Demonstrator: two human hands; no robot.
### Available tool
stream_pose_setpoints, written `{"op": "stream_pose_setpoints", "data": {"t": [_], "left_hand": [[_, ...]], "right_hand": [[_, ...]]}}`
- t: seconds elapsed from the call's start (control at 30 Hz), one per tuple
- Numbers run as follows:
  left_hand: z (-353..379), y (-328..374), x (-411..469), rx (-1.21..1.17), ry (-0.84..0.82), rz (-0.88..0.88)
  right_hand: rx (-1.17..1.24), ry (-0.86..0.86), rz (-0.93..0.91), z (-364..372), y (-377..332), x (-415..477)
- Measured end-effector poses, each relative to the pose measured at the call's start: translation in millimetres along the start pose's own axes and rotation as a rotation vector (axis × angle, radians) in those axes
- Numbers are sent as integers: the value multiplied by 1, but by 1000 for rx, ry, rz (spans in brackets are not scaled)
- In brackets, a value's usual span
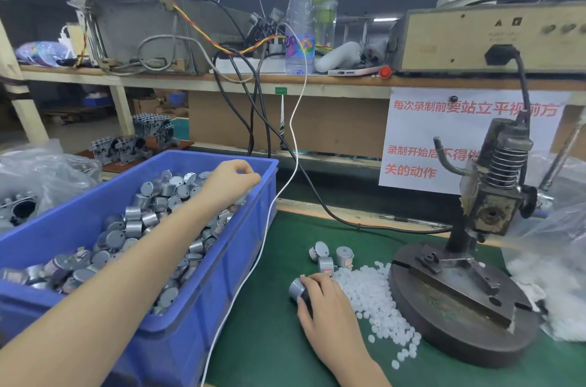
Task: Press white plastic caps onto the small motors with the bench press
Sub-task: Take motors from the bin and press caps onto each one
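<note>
Head view: right hand (320, 294) holds motor (296, 288) beside white caps (374, 294).

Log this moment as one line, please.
left hand: inside blue plastic bin | right hand: gripping silver cylindrical motor | dark metal bench press: untouched

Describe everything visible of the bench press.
The bench press stands upright on the green mat: a heavy round dark-metal base carrying a worn slotted fixture plate, a dark column, a rusty head block topped by a coil spring, and a lever handle rising rightward. Loose white caps lie against the base's left edge. Neither the left hand nor the right hand touches it.
</note>
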State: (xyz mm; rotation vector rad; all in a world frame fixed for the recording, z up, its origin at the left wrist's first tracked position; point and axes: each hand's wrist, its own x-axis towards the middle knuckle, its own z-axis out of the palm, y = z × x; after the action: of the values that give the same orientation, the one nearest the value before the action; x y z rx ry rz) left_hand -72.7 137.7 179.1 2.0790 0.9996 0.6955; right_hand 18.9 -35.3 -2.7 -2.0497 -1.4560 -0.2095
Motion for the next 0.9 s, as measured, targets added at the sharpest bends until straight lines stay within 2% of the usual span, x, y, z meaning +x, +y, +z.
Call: {"op": "stream_pose_setpoints", "data": {"t": [0.1,0.27,0.37,0.5,0.6,0.67,0.77,0.9], "left_hand": [[21,18,-5,107,-21,85],[88,23,-14,424,-277,110],[126,-1,-20,579,-273,37],[151,-29,-23,629,-248,46],[151,-39,-18,583,-387,-10],[143,-35,-13,556,-424,-36],[120,-15,-8,454,-363,-45],[65,21,-9,66,-197,-21]], "right_hand": [[-5,-1,-8,-1,-1,1],[-48,-86,-14,-4,-3,0],[-58,-4,-31,-6,-4,-1],[14,24,-27,-8,-4,0],[7,23,-32,-7,-3,0],[2,16,-29,-7,-3,1],[-8,39,-43,-4,0,0],[14,-48,-20,-2,3,0]]}}
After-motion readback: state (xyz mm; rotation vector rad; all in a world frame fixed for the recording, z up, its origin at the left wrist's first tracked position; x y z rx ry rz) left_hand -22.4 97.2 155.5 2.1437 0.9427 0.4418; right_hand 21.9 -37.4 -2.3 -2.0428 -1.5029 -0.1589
